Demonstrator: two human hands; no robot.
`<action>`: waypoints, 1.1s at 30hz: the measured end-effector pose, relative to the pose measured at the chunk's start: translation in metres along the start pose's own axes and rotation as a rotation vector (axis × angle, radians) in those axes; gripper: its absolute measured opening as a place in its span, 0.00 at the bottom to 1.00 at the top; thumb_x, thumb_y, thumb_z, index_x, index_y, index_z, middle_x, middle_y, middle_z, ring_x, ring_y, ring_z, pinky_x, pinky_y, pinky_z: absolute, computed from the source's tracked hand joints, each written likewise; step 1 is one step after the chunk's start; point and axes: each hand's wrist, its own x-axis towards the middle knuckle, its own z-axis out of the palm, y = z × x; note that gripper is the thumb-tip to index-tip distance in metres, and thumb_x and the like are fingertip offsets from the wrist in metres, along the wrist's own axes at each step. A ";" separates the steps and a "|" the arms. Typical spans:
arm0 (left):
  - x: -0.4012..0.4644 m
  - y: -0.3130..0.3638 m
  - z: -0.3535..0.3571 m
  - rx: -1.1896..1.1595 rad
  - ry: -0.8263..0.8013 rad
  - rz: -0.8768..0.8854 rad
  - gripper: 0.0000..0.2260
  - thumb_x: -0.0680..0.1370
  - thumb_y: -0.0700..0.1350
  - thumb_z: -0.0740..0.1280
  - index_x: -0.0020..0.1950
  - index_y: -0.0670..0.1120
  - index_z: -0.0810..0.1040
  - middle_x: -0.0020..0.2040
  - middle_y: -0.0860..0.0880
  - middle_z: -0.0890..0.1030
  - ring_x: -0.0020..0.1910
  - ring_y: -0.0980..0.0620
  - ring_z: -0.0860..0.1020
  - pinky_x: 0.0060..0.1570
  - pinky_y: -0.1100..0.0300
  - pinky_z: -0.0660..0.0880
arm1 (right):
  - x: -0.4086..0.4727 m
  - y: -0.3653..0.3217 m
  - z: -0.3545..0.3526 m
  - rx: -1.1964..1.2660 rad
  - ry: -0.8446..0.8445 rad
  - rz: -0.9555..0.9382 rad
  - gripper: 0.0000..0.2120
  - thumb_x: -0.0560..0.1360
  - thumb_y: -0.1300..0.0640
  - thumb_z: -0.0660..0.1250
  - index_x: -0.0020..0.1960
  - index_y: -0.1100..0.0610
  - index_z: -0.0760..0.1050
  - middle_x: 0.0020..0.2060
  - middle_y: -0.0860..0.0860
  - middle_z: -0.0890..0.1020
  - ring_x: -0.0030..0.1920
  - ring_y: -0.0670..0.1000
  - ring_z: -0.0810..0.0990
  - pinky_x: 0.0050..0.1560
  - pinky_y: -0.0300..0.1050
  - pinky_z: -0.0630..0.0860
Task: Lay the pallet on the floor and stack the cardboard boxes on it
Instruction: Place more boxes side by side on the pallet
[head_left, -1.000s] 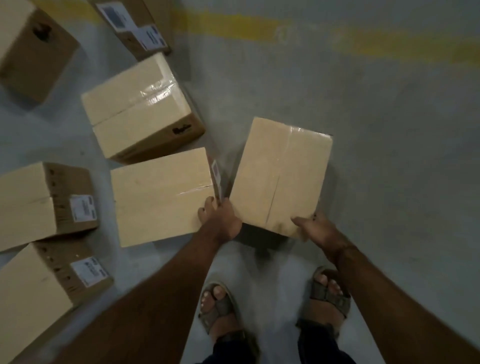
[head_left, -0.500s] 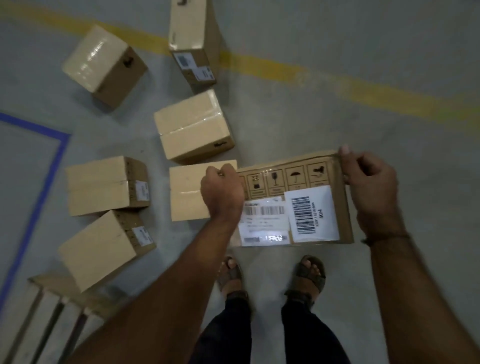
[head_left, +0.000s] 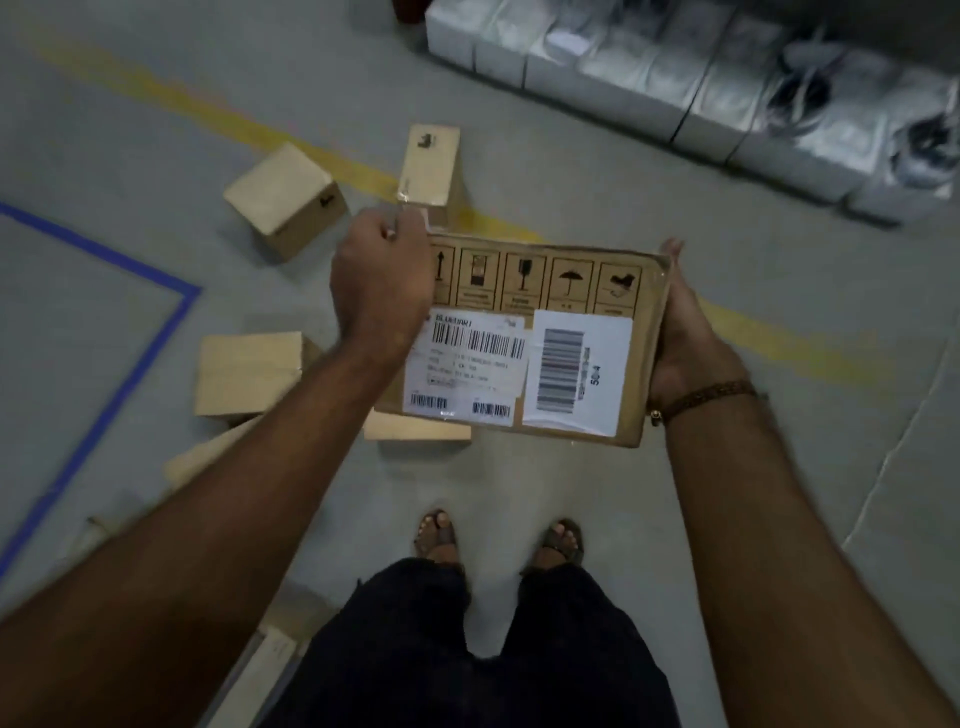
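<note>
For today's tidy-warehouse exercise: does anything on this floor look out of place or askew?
Yes. The plain brown cardboard boxes on the grey floor lie scattered at mismatched angles: one sits skewed beside the yellow floor line, another lies across it. None is stacked.

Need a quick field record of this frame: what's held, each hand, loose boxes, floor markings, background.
held item: cardboard box, lifted off the floor, labelled face toward the camera
left hand: grips the box's left end, fingers curled over the top corner
right hand: holds the box's right end, palm against the side
loose boxes: several on the floor to the left and ahead
floor markings: yellow line running diagonally, blue tape line at left
background: wrapped grey bundles at top right
pallet: not clearly identifiable
</note>
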 end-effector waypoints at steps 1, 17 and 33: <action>-0.004 0.001 -0.013 -0.010 0.002 -0.002 0.20 0.81 0.62 0.56 0.47 0.46 0.76 0.43 0.49 0.82 0.45 0.45 0.81 0.42 0.50 0.76 | -0.011 -0.001 0.008 -0.004 -0.031 0.018 0.51 0.74 0.18 0.45 0.69 0.57 0.82 0.63 0.63 0.85 0.60 0.66 0.87 0.51 0.64 0.86; -0.079 -0.004 -0.143 -0.019 0.228 -0.081 0.09 0.84 0.52 0.58 0.48 0.50 0.72 0.46 0.51 0.77 0.40 0.56 0.73 0.37 0.57 0.66 | -0.056 0.009 0.075 -0.256 -0.146 0.329 0.37 0.74 0.24 0.64 0.52 0.56 0.88 0.56 0.60 0.88 0.50 0.63 0.89 0.57 0.59 0.80; -0.320 -0.054 -0.246 -0.351 0.683 -0.435 0.20 0.84 0.62 0.61 0.52 0.47 0.80 0.47 0.45 0.87 0.46 0.46 0.86 0.53 0.43 0.83 | -0.137 0.092 0.117 -0.786 -0.530 0.525 0.53 0.52 0.31 0.82 0.74 0.46 0.78 0.75 0.55 0.77 0.72 0.66 0.75 0.67 0.72 0.69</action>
